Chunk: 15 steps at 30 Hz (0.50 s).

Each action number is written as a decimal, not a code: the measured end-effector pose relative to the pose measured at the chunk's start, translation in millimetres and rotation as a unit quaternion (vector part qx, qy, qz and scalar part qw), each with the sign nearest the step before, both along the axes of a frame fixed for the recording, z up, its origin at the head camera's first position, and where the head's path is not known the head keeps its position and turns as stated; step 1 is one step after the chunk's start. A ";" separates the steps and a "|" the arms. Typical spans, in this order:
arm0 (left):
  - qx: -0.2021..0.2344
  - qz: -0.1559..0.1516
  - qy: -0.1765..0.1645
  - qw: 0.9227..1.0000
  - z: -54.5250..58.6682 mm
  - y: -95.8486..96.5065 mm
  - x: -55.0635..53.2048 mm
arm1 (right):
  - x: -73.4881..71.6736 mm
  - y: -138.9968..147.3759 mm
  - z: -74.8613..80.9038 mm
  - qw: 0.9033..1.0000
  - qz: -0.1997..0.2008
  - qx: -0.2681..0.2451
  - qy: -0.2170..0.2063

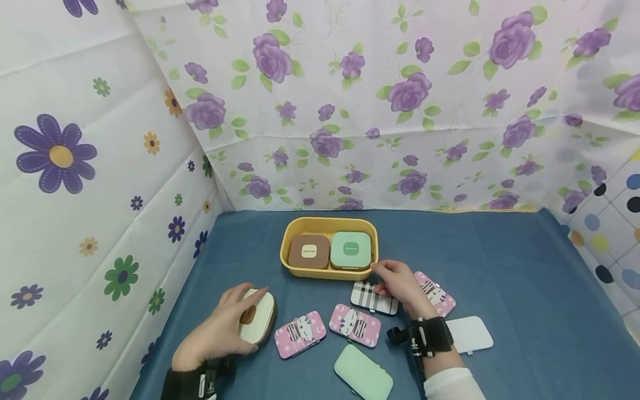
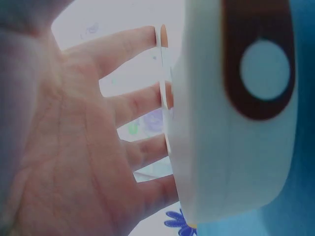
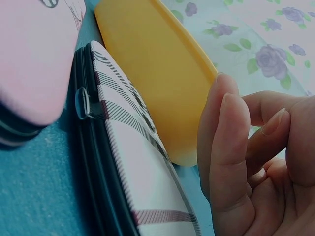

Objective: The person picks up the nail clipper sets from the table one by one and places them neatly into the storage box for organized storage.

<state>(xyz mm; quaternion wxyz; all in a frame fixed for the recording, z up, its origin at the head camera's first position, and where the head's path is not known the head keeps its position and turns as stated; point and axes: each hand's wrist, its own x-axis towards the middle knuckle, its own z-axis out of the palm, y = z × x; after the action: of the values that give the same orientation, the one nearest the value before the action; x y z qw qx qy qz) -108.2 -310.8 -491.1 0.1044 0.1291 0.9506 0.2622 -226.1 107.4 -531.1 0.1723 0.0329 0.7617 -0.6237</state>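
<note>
My left hand [image 1: 225,325] grips a cream box [image 1: 261,316] with rounded corners, a brown side and a brown latch, its thumb and fingers spread around the edges. In the left wrist view, the fingers reach behind the box [image 2: 211,147], and its brown strap [image 2: 258,105] with a pale round button faces the camera. My right hand [image 1: 400,283] is at the front right corner of a yellow basket [image 1: 312,273], with fingertips [image 3: 226,86] right at the rim. Inside the basket are a brown box [image 1: 300,260] and a mint green box [image 1: 345,261], side by side.
Below my right hand lies a plaid case [image 1: 367,300]. Pink cat-patterned cases [image 1: 300,334], a pale green case [image 1: 363,373] and a white case [image 1: 472,334] lie around on the blue cloth [image 1: 525,266]. Flowered curtains [image 1: 350,83] border the table behind and at the sides.
</note>
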 end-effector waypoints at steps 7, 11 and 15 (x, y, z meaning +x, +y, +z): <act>0.005 -0.020 0.033 0.999 7.7 12.0 -10.9 | -1.1 -0.1 -0.8 1.000 0.000 0.000 -0.003; 0.014 -0.026 0.040 0.999 13.5 21.3 -18.5 | -0.7 0.3 -0.9 1.000 0.002 -0.001 -0.001; 0.022 -0.035 0.043 0.998 18.9 31.9 -25.7 | -1.0 0.3 -1.4 1.000 0.004 -0.003 0.000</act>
<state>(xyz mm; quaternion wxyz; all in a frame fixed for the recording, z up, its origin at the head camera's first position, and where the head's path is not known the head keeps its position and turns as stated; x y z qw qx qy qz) -133.9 -279.0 -472.2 0.0695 0.1761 0.9431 0.2733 -227.2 107.7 -532.5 0.1747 0.0294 0.7601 -0.6252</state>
